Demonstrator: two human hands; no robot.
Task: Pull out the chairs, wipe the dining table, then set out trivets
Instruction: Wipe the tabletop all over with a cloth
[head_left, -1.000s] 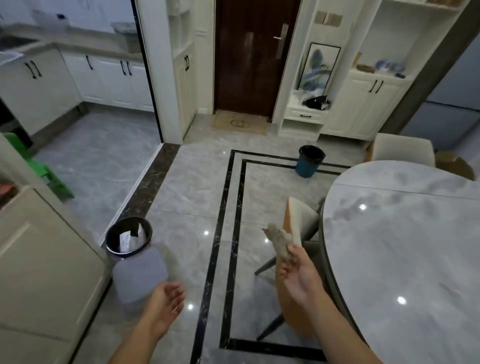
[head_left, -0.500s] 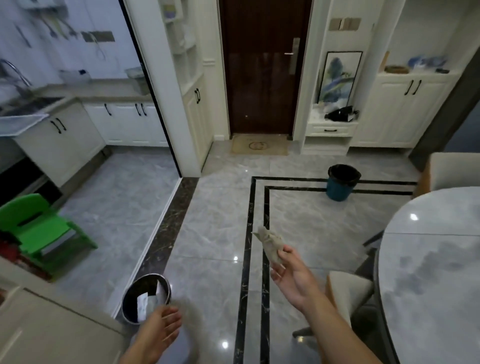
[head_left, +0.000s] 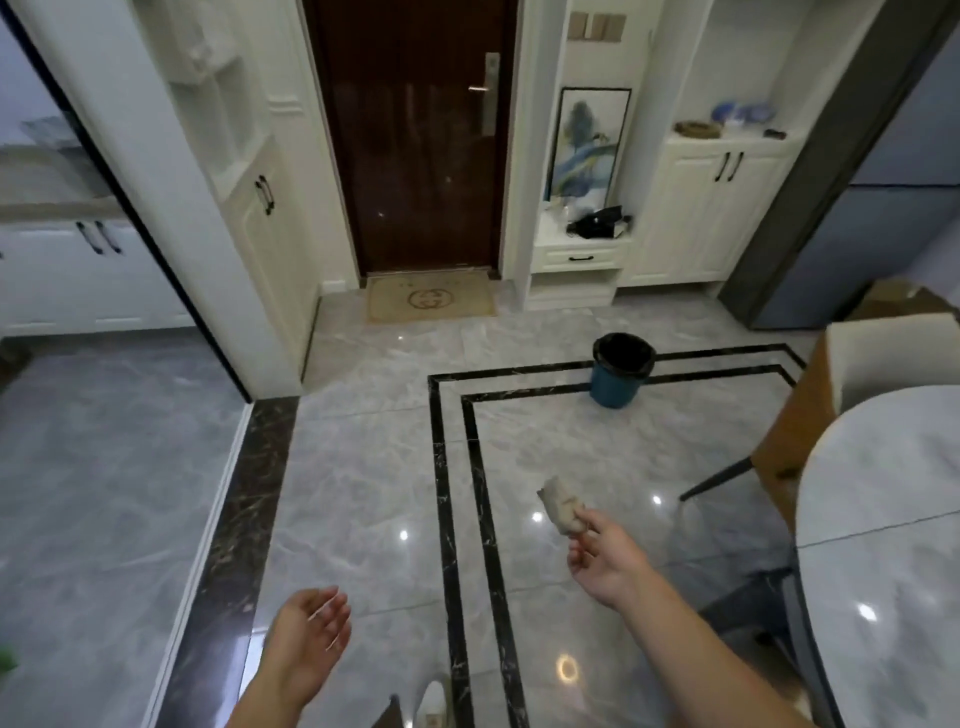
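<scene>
My right hand (head_left: 605, 561) pinches a crumpled beige wipe (head_left: 562, 504) out in front of me, over the floor and left of the table. Lower left, my left hand (head_left: 306, 642) hangs relaxed with its fingers loose and nothing in it. The grey marble dining table (head_left: 893, 545) shows only its rounded left edge at the right of the frame. A chair (head_left: 810, 415) with an orange back and cream seat stands at the table's far side, one dark leg angled onto the floor. No trivets are in view.
A blue bin with a black liner (head_left: 621, 370) stands on the tiled floor ahead. Behind it are a dark door (head_left: 415, 135) with a doormat (head_left: 431, 299), white cabinets (head_left: 711, 208) and a cardboard box (head_left: 898, 301). The kitchen doorway opens at left.
My view has swung right and up toward the door; the bin near my left hand and the green stool have left the frame. My right hand keeps hold of the wipe.
</scene>
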